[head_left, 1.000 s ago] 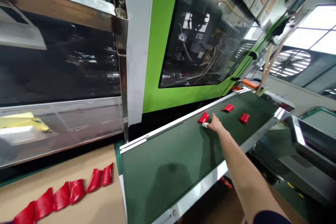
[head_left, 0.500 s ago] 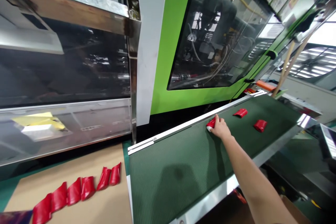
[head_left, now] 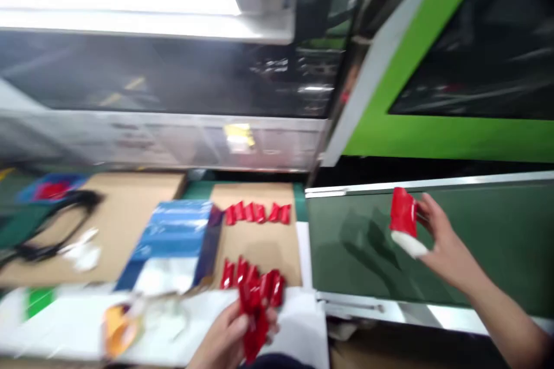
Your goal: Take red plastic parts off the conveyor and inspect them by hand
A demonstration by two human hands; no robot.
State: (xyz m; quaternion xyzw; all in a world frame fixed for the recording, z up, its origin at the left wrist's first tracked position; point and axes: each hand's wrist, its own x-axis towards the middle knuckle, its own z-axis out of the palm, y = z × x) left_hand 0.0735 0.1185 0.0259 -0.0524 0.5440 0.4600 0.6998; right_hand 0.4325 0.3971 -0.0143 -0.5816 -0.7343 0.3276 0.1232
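Above the green conveyor belt (head_left: 497, 230), my right hand (head_left: 448, 251) is closed on a curved red plastic piece (head_left: 403, 211), thumb below and fingers behind it. Something white shows along the piece's lower edge at the thumb. My left hand (head_left: 227, 334), low in the middle, is closed around another curved red plastic piece (head_left: 255, 328), blurred by motion. Just beyond it, several red pieces (head_left: 277, 287) lie grouped on the cardboard sheet (head_left: 259, 242). A row of similar pieces (head_left: 259, 212) lies farther back on that sheet.
Left of the cardboard stands a blue box (head_left: 177, 230). A tape roll (head_left: 119, 331) lies on the white front surface. Black cable (head_left: 64, 202) and a blue bin (head_left: 32, 187) are farther left. The belt's metal rail (head_left: 389, 305) runs along its front.
My view has swung left. My right hand has lifted the red plastic piece off the belt. My left hand has come into view holding another piece.
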